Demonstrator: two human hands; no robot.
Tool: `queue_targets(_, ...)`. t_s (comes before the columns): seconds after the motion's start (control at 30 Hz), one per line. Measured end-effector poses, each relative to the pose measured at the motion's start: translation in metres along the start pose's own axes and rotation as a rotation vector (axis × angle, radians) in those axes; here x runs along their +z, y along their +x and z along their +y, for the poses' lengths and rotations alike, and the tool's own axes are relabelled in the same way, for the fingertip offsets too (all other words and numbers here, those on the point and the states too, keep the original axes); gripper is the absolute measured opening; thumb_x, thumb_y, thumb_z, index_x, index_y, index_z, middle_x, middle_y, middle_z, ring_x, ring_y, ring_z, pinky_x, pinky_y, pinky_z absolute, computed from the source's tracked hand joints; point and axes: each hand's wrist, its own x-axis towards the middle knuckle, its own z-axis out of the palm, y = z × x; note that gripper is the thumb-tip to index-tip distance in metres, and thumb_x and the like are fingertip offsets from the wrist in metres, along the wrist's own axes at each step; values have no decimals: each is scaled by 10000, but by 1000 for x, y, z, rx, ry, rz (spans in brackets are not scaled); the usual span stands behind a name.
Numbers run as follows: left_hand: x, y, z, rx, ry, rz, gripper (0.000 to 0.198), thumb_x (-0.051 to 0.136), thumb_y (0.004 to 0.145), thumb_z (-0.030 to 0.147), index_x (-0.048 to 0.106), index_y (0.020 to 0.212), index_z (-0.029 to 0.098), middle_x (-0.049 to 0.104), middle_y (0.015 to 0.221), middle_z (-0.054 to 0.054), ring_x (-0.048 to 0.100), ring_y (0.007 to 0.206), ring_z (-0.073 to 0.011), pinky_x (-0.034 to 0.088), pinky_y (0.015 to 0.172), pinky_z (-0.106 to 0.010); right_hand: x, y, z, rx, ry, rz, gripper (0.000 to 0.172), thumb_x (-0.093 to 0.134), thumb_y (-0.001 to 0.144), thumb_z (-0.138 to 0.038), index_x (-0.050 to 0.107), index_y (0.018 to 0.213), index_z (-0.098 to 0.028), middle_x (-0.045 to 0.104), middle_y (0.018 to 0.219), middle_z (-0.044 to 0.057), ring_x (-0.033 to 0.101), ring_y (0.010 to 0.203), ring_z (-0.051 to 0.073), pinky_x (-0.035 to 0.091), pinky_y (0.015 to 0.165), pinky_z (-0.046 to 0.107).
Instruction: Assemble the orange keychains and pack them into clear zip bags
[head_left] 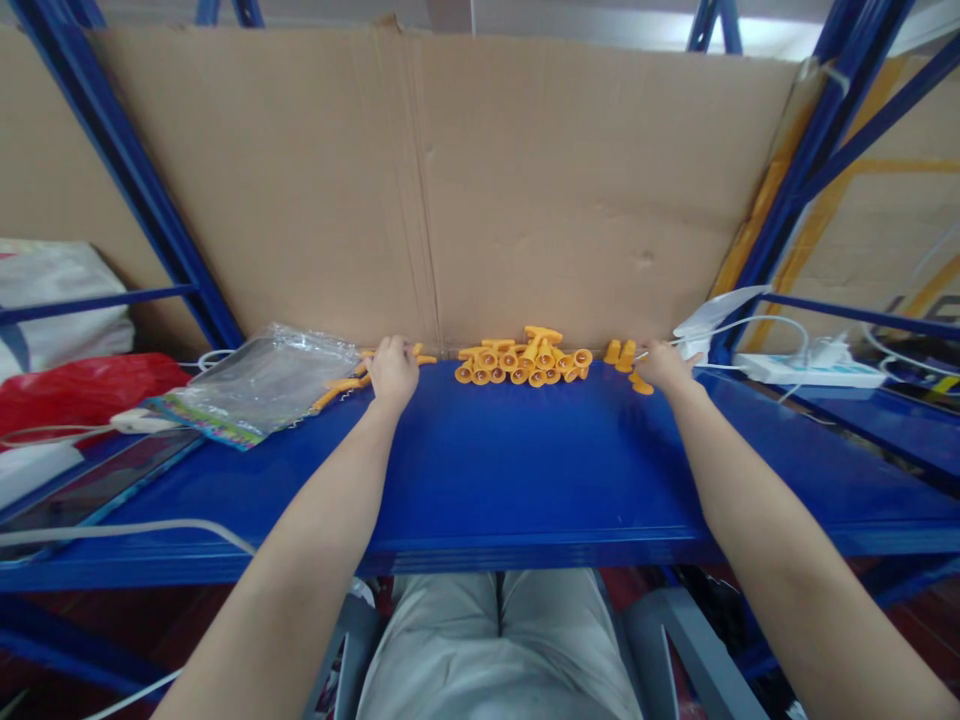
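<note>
At the back of the blue shelf my left hand (394, 372) is closed over slim orange plastic pieces (341, 388), with ends showing on both sides of the fingers. A clear plastic bag (262, 375) with a colourful strip lies to its left. My right hand (666, 366), its fingers curled, is at a few small orange plastic cups (613, 351); what is in the fingers is hidden. Between the hands, a stacked pile of orange cone-shaped plastic pieces (525, 362) rests against the cardboard, many with their round mouths facing me.
A cardboard sheet (570, 190) stands behind the blue shelf (510, 470). Blue posts (780, 190) rise at both sides. Right of my hand are a white power strip (810, 370) and cables. A red bag (82, 400) and a flat dark-topped panel (105, 485) are on the left.
</note>
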Motion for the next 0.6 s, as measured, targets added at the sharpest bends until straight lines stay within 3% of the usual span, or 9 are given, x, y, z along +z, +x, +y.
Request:
queue_targets(0.13, -2, 1, 7, 39, -53, 62, 201, 418, 917, 193, 599, 1006, 188, 664, 1048, -116, 614, 1061, -275, 427, 904, -395, 10, 4, 13, 25, -2, -42, 388, 566, 776, -211, 700, 1139, -181, 707, 1132, 157, 631, 1131, 330, 479, 941, 557)
queue_targets(0.23, -3, 2, 10, 57, -64, 45, 213, 417, 925, 221, 596, 1029, 175, 674, 1029, -115, 624, 1036, -264, 437, 890, -370, 10, 3, 14, 31, -5, -32, 407, 581, 780, -251, 698, 1165, -193, 713, 1126, 162, 646, 1111, 329, 478, 952, 545)
queue_targets(0.4, 0, 4, 9, 65, -21, -99, 264, 415, 930, 278, 638, 1022, 171, 707, 995, -113, 651, 991, -250, 464, 849, -320, 0, 2, 8, 100, -74, -128, 495, 612, 779, -270, 654, 1253, -134, 665, 1226, 226, 633, 1149, 361, 480, 964, 538)
queue_targets(0.6, 10, 5, 0, 41, 66, -261, 313, 478, 904, 401, 693, 977, 184, 737, 999, -126, 664, 1024, -295, 497, 852, -339, 2, 15, 18, 96, -156, -182, 396, 677, 741, -322, 714, 1090, -137, 713, 1054, 229, 702, 962, 346, 556, 772, 483)
